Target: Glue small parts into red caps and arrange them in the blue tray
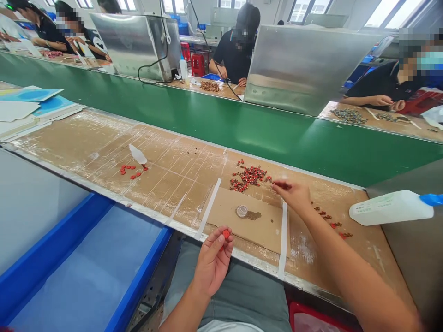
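Note:
My left hand (213,260) is closed, pinching a small red round piece (226,234) in its fingertips above the table's front edge. More red shows lower between those fingers. My right hand (292,193) reaches to the right edge of a pile of small red-and-brown parts (251,177). Its thumb and fingers are pressed together there; anything between them is too small to make out. Between the hands lies a cardboard sheet (256,237) bearing a small round clear container (242,211) and a brown patch (255,216). Beneath my right forearm runs a row of similar small parts (325,215).
Several red discs (128,167) lie on the left near a white tapered object (137,154). A white bottle with a blue cap (391,207) rests on its side at right. Behind the table runs a green conveyor belt (207,120); people work beyond. A blue bin (138,272) stands below left.

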### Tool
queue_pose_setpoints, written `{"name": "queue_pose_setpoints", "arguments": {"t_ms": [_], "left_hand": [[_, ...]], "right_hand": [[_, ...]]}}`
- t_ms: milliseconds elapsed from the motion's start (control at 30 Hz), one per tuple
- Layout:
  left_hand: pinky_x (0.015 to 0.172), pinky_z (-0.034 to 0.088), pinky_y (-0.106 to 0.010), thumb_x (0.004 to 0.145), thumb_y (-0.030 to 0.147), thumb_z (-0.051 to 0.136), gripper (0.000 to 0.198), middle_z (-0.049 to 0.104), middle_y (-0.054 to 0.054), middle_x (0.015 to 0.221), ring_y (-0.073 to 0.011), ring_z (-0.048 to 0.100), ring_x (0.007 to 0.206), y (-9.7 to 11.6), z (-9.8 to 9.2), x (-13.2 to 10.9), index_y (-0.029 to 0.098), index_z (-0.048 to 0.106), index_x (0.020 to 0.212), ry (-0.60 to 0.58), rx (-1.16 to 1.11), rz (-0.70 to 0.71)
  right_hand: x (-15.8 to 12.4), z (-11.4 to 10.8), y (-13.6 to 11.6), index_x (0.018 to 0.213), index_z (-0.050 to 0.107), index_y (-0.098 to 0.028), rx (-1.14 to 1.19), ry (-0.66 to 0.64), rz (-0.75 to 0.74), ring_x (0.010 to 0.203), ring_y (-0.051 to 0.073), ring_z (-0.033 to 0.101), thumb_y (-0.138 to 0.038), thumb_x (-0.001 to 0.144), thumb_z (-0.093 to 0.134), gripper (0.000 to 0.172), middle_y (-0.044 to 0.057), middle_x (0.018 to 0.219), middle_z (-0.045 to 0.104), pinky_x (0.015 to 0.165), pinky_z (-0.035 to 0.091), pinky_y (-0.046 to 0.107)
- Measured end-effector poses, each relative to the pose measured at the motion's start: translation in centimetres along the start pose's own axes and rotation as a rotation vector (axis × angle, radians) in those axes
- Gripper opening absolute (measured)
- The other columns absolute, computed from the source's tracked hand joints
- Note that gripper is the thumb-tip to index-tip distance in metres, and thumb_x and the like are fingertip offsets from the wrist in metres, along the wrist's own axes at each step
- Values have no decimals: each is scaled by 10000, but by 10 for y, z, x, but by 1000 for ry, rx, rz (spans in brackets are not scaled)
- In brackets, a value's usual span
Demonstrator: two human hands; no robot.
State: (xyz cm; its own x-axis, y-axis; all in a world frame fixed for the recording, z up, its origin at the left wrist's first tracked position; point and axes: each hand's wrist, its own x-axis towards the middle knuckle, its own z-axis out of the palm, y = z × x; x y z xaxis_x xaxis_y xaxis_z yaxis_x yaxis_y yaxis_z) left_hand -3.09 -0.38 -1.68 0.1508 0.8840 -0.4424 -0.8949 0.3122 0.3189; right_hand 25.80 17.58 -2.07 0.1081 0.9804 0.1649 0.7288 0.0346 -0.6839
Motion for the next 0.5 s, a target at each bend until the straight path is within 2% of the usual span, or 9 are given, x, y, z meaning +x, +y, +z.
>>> {"name": "queue_pose_setpoints", "arguments": {"t_ms": [100,167,300,433,500], "left_hand": [[796,565,-161,796,117,738,233,736,-57,975,-87,688,847,-3,0,-1,143,727,1026,-17,-11,-10],[805,562,-161,801,127,737,229,737,-55,979,-83,688,847,-5,1,-3,151,726,1028,-25,-13,-14],[802,558,-152,792,127,746,219,739,-59,988,-79,691,841,-7,3,-8,147,729,1010,-35,-4,-24],[818,554,-151,759,84,762,264,740,-65,1006,-82,695,853,-8,2,-10,139,729,1015,-26,14,-15],[815,556,-151,756,80,762,274,737,-69,1027,-83,696,850,-8,0,-10,135,726,1022,-10,23,-6]], "right_hand": [[-40,10,2,930,774,-233,42,4,-77,825,245,731,-452,779,685,280,58,921,776,764,575,379],[-54,16,3,912,775,-262,9,18,-134,852,248,732,-432,800,671,228,42,931,775,803,574,396],[-61,19,3,944,763,-274,-85,53,-233,896,242,729,-408,843,628,216,32,970,771,837,566,400],[-63,20,3,977,755,-241,-136,140,-234,893,240,730,-402,855,620,244,52,988,768,848,561,402],[-66,22,3,978,753,-238,-145,142,-242,887,240,729,-403,858,616,246,55,987,768,830,565,403]]}}
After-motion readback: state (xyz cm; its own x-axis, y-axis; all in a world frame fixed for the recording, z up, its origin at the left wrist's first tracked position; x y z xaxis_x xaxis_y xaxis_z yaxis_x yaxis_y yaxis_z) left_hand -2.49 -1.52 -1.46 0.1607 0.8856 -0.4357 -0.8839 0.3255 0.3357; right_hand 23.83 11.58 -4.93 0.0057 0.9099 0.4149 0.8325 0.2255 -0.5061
